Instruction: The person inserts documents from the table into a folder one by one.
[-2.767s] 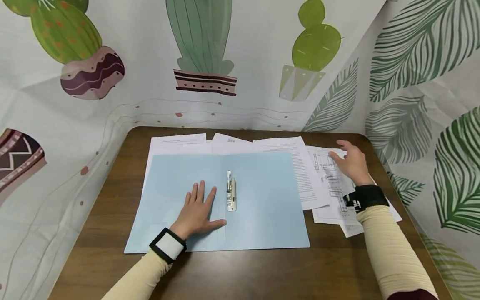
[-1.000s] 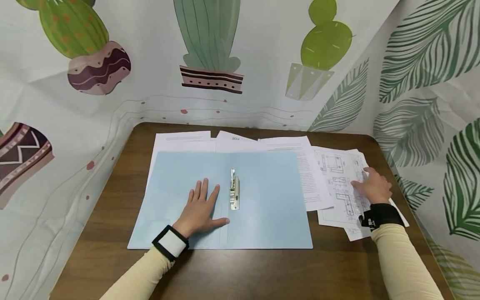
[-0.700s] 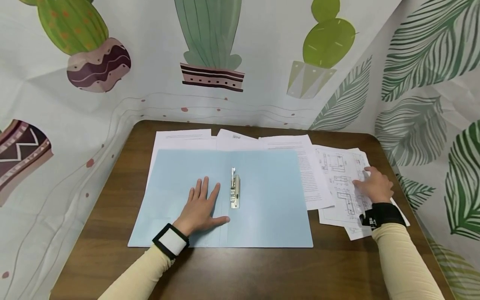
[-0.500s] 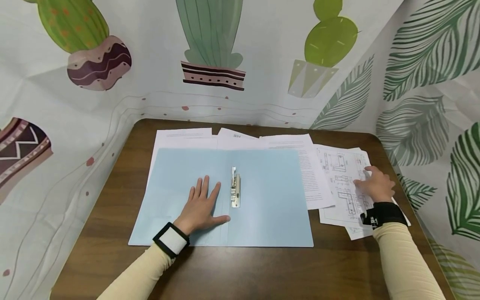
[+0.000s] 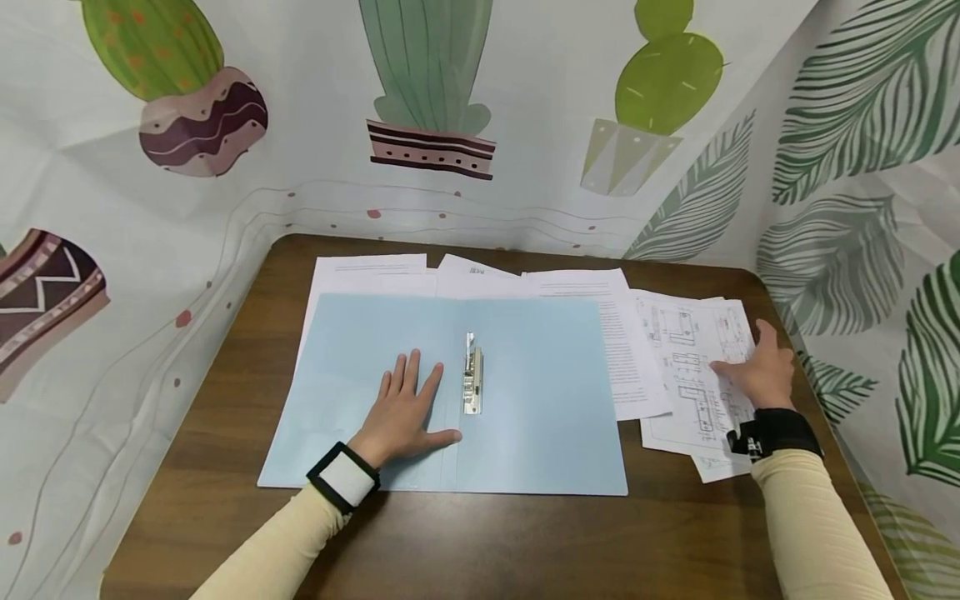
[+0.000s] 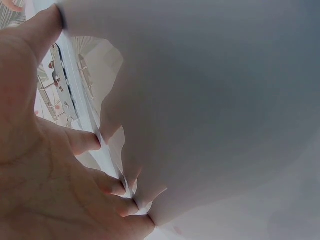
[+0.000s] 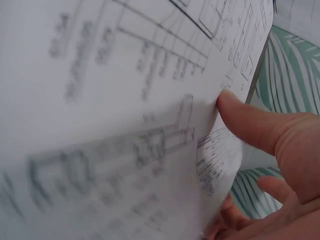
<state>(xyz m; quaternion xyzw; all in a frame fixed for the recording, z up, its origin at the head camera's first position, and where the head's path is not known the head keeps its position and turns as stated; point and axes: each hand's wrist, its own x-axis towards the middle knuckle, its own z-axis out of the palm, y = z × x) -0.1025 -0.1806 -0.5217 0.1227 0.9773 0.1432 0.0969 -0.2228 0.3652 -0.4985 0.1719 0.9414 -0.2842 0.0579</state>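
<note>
In the head view my left hand [image 5: 397,417] lies flat, fingers spread, on the left half of an open light-blue folder [image 5: 540,442]. Its thumb reaches the spine beside the metal lever clip [image 5: 472,375]. The left wrist view shows those fingertips [image 6: 90,142] against the glossy cover. At the right, my right hand [image 5: 761,371] is spread at the side edge of a sheet with technical drawings [image 5: 686,367]. Its thumb [image 7: 250,122] touches the sheet's face in the right wrist view, while the other fingers sit along the edge, partly hidden by the paper.
Several printed sheets [image 5: 375,275] stick out behind the folder on the brown wooden table [image 5: 495,550]. A text page [image 5: 637,367] overlaps the drawing sheet from the left. Another sheet [image 5: 716,468] peeks out under the drawings. A cloth with cacti and leaves [image 5: 300,125] closes off the back and sides.
My right hand came down and back from over the drawing sheet to its right edge. In the last half second its fingers spread away from the thumb, past that edge. My left hand stayed put.
</note>
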